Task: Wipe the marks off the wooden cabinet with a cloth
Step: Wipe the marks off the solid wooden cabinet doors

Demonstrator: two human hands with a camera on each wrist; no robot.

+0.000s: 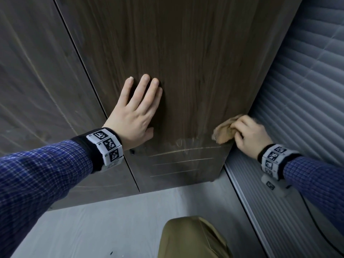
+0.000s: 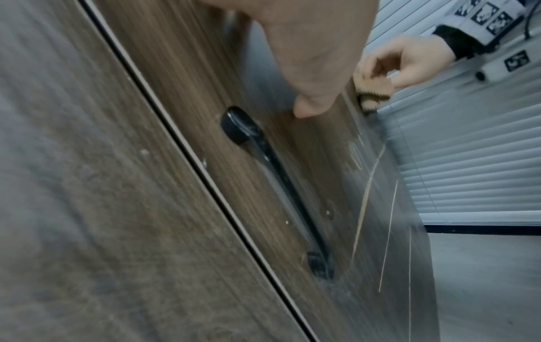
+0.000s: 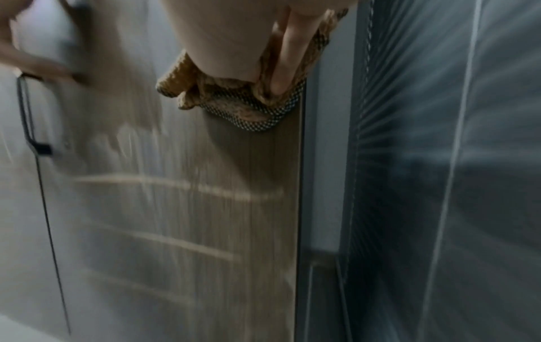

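Observation:
A dark wooden cabinet door [image 1: 186,53] fills the head view. Pale horizontal marks [image 1: 175,161] cross its lower part, with a smeared patch [image 1: 184,141] above them. My left hand [image 1: 136,112] lies flat on the door, fingers straight, just above the marks; its thumb [image 2: 310,108] touches the wood near the black handle [image 2: 275,178]. My right hand [image 1: 247,135] grips a bunched tan cloth [image 1: 224,133] and presses it against the door's right edge, level with the smear. In the right wrist view the cloth [image 3: 240,101] sits on the door's edge above the marks [image 3: 181,185].
A second wooden door [image 1: 37,81] stands to the left past a narrow gap. Slatted blinds [image 1: 301,86] run along the right side, close to the cabinet edge. Pale floor [image 1: 102,220] lies below, and my knee in tan trousers [image 1: 191,239] is at the bottom.

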